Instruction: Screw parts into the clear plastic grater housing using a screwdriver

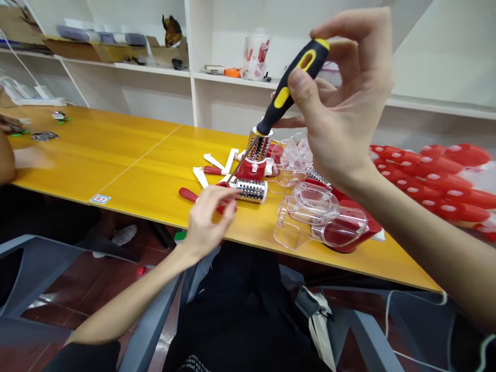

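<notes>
Over the yellow tabletop (pixel 127 170) the right hand (pixel 344 103) grips a screwdriver (pixel 289 85), its tip low beside a grater drum (pixel 251 190). The left hand (pixel 207 217), fingers loosely curled, touches that drum; pinning it firmly and keeping the shaft straight would likely help

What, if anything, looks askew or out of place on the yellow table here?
One grater drum lies on its side by the left hand, while another stands upright. White strips are scattered around them. The right hand holds a screwdriver. Nothing looks spilled or broken.
</notes>
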The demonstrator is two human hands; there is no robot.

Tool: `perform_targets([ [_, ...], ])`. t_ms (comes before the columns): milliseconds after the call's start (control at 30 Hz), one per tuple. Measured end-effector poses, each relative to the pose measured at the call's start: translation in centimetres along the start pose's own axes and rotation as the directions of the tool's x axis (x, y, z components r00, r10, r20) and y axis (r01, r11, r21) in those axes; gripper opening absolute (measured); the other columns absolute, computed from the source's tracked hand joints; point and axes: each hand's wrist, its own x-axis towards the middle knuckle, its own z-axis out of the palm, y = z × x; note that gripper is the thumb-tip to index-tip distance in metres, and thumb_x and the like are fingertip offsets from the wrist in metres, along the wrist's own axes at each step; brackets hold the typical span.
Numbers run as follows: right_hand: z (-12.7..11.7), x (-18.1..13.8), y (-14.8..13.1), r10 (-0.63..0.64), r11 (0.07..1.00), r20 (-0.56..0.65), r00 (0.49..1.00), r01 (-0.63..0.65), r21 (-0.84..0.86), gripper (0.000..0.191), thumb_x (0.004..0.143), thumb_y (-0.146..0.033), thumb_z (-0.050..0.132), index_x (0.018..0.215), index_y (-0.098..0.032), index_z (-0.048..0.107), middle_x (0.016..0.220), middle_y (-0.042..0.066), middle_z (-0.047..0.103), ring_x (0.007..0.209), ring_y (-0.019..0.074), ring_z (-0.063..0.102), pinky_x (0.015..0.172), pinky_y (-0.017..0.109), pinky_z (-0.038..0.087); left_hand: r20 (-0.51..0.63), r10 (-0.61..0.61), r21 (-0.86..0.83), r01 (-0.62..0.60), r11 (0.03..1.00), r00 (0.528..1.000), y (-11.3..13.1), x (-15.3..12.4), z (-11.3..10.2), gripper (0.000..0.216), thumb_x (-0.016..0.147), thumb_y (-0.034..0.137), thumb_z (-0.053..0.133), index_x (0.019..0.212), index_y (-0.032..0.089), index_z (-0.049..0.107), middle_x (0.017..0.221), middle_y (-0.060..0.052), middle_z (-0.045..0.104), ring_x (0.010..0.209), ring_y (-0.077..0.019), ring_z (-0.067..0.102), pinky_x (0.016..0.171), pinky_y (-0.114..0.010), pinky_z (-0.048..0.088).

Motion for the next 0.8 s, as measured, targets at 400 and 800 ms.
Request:
perform_targets([
  [400, -0.1, -0.3, 1.4, 0.157, 0.988, 0.046, 0.987, -0.157, -0.012, 0.04, 0.086, -0.043, 0.065, 0.113, -0.025, 0.042, 0.11, 0.0, 0.051, 0.074, 0.0004, 0.057, 0.045, 0.009, 0.05, 0.258, -0.14, 0.442, 0.012, 0.897, 0.956, -6.2, 1.8, -1.5, 0.02, 0.098, 0.038, 0.059, 0.095, 0.024, 0.073, 0.1, -0.004, 0.076, 0.091, -0.0229, 0.064, 0.083, -0.038, 0.045],
  [800, -1.9, 0.7, -1.2, 0.046, 0.998, -0.083, 0.995, -0.049, -0.04, 0.031, 0.085, -0.028, 0.068, 0.105, -0.02, 0.046, 0.105, 0.003, 0.056, 0.092, 0.0041, 0.055, 0.065, 0.015, 0.06, 0.291, -0.023, 0.311, -0.072, 0.948, 0.956, -5.0, 4.2, -3.1, 0.028, 0.101, 0.043, 0.053, 0.096, 0.024, 0.073, 0.094, -0.005, 0.07, 0.087, -0.0211, 0.061, 0.082, -0.038, 0.05],
])
